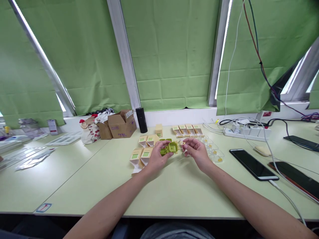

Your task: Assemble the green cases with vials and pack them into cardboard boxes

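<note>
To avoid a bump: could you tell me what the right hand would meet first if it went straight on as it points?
Most likely the green plastic part held in the left hand; the right hand, pinching a small beige piece, points left at it. Depth is hard to judge.

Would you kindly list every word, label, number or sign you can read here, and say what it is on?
No text reads clearly enough to quote.
Cardboard box: purple print and white label, too small.
Small cartons: green labels, blurred.
Sticker on the table: blurred.
Green part in left hand, small tan piece in right hand: no print seen.
</note>
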`<state>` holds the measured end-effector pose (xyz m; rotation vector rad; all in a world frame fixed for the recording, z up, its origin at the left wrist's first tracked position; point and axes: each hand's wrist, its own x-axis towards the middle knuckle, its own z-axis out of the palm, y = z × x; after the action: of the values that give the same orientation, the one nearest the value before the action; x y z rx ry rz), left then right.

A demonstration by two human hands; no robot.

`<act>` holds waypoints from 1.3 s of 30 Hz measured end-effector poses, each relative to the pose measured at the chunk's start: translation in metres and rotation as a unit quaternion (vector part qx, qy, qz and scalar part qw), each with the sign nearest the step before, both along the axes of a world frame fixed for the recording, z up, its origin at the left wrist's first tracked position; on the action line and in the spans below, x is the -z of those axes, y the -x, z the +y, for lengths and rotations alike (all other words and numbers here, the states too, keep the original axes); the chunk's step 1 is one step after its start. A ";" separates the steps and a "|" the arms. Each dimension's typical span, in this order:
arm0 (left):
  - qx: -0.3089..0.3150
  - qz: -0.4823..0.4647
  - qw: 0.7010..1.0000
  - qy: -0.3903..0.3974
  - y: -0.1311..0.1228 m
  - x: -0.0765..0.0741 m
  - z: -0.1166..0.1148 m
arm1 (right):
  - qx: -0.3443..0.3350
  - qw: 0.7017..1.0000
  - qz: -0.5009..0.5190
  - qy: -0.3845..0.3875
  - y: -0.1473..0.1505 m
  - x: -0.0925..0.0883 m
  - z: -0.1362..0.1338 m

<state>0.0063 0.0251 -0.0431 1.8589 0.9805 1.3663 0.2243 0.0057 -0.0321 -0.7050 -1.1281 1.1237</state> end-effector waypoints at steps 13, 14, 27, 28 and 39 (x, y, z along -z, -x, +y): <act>0.004 0.056 0.998 -0.017 -0.001 -0.010 -0.014 | 0.116 0.963 -0.192 -0.149 0.006 0.011 -0.007; 0.007 0.059 0.998 -0.022 -0.001 -0.010 -0.014 | 0.126 0.956 -0.206 -0.166 0.006 0.011 -0.008; 0.013 0.087 0.993 -0.085 -0.001 -0.007 -0.015 | 0.188 0.865 -0.332 -0.326 0.006 0.012 -0.010; 0.016 0.087 0.992 -0.094 -0.001 -0.007 -0.015 | 0.190 0.854 -0.342 -0.343 0.005 0.012 -0.010; 0.019 0.124 0.980 -0.152 -0.002 -0.005 -0.019 | 0.256 0.740 -0.457 -0.422 0.002 0.016 -0.008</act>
<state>0.0081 0.0063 -0.0382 2.3080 0.8881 1.3442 0.2221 -0.0018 -0.0478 -0.7475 -1.9045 -0.3625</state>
